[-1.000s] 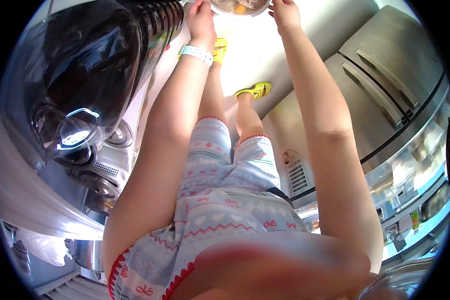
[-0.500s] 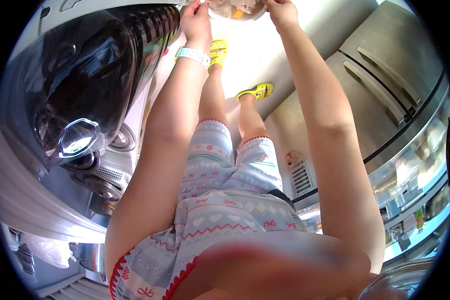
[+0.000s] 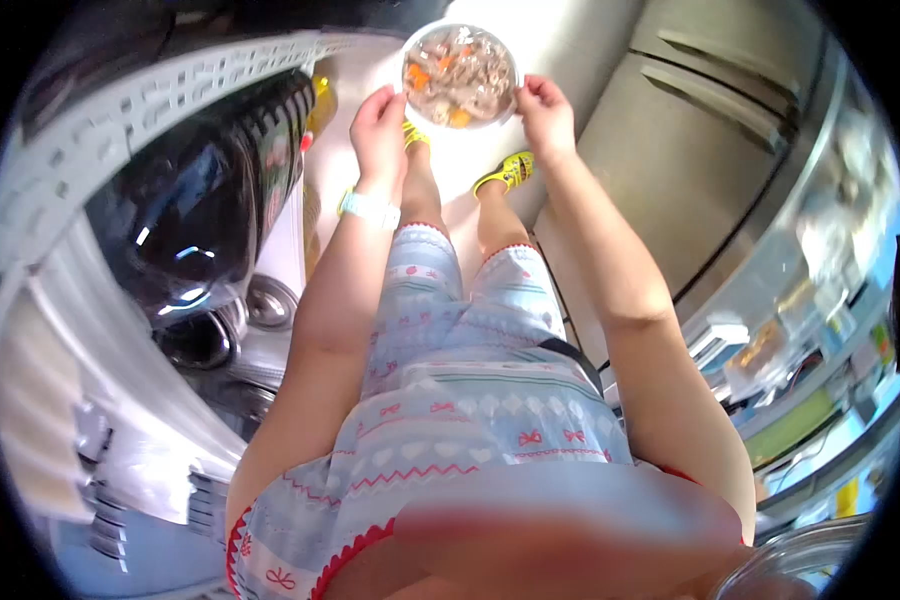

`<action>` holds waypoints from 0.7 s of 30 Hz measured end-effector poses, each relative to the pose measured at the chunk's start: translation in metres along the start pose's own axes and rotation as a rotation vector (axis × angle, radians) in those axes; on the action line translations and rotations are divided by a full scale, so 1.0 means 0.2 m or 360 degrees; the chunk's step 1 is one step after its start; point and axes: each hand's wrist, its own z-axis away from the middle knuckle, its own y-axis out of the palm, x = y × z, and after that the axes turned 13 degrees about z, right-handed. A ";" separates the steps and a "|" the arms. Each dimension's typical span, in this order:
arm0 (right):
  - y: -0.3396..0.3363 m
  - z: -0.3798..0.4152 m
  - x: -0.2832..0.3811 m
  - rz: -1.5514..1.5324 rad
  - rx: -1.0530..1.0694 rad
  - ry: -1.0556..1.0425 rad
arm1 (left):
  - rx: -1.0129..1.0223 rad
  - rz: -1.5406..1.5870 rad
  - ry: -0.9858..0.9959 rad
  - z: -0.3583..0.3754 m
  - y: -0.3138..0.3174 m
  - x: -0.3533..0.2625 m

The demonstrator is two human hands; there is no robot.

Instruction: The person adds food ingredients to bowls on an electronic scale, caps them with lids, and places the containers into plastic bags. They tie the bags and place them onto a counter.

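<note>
A round white bowl is held out in front of me at the top middle of the head view, above the floor. Inside it is food, pale brown meat-like pieces with orange chunks. My left hand grips the bowl's left side, fingers closed at the rim. On the right side, my right hand pinches the rim with thumb and fingers. The undersides of the fingers are partly hidden. A pale watch circles my left wrist.
To the left hangs a glossy black panelled appliance above a counter with metal-ringed burners. A steel refrigerator with long handles stands on the right. Yellow clogs are on my feet. Shelves with blurred items line the lower right.
The bowl has come lower into view with both hands still on it, so its contents now show fully. The surroundings have shifted as my view turned.
</note>
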 end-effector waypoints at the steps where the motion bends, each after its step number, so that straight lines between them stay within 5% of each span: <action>1: -0.08 0.11 0.02 -0.0033 -0.0061 0.0027 | 0.0067 0.0002 -0.0066 0.07 0.04 -0.04; 9: -0.83 0.91 0.15 -0.0589 -0.0559 0.0187 | 0.0743 -0.0310 -0.0425 0.73 0.63 -0.35; 21: -1.90 1.39 -0.26 -0.1016 -0.1285 0.0346 | 0.1464 -0.0920 -0.0710 1.51 1.76 0.18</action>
